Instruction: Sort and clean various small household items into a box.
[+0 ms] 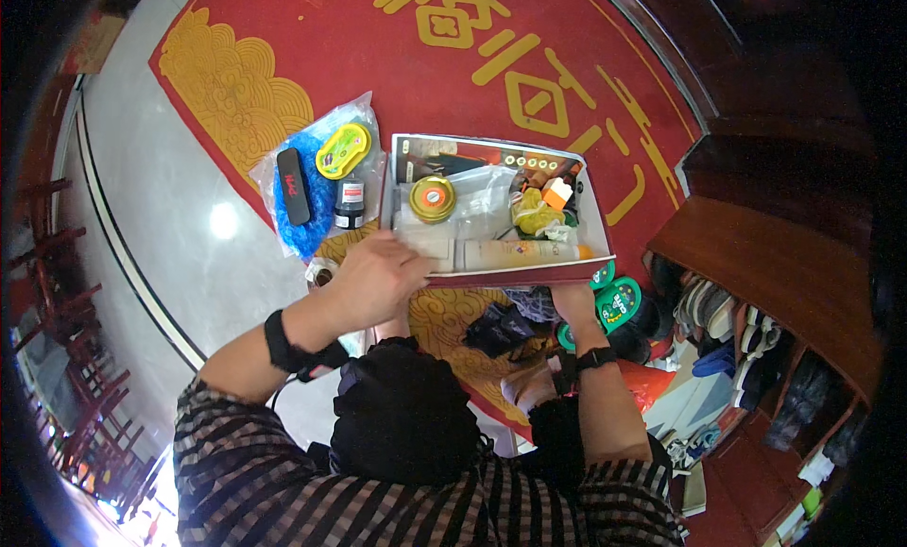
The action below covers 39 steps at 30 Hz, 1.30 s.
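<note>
An open cardboard box lies before me, holding a round gold tin, clear plastic bags, a crumpled yellow bag, an orange-and-white item and a pale tube along the near wall. My left hand is at the near left corner, its fingers over the rim; whether it grips anything is unclear. Beneath the near right edge, my right hand supports the box, its fingers mostly hidden. Left of the box, a plastic bag with blue contents bears a black case, a yellow-green container and a dark jar.
A red and gold carpet covers the floor ahead. Green slippers and dark fabric items lie near my right hand. A wooden shoe rack filled with shoes stands at the right. Wooden chairs are at the far left.
</note>
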Tool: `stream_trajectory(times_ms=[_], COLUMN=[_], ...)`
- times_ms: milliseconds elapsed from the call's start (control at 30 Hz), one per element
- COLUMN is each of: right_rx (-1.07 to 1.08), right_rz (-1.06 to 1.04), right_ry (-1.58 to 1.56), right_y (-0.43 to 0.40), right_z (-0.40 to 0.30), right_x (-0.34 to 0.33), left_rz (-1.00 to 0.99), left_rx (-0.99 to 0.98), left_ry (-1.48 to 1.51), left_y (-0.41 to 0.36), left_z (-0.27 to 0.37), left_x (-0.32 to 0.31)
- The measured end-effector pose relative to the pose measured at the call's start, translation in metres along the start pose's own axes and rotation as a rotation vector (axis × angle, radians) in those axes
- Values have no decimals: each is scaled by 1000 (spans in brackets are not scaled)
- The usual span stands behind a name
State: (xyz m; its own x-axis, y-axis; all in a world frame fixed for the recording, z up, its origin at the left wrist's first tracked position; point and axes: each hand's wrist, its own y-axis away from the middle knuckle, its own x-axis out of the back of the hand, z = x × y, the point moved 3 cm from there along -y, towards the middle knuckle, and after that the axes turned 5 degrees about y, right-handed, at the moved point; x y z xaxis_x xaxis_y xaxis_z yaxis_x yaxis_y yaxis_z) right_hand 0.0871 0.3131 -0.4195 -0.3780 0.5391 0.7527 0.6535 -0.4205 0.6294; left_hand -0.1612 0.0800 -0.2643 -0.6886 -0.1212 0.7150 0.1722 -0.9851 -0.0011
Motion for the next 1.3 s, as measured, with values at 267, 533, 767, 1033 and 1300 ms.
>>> stream_trajectory(times_ms=[267,533,767,1033,1300], right_rx=[69,-390,-531,-423,-174], right_rz=[35,353,666,662,323], right_ry=[191,297,331,99,-578], right_y=[-7,36,69,79,84], right_z=[25,93,102,99,81], right_x=[36,222,311,316,270], left_rz=[145,335,296,169,96], left_rx=[116,269,296,155,393], left_ry=[-138,-382,-379,-261,1269], left_y=[37,0,-39,-24,-69], left_z=[25,-24,-73,-89,-45], left_x=[76,88,-3,-102,7])
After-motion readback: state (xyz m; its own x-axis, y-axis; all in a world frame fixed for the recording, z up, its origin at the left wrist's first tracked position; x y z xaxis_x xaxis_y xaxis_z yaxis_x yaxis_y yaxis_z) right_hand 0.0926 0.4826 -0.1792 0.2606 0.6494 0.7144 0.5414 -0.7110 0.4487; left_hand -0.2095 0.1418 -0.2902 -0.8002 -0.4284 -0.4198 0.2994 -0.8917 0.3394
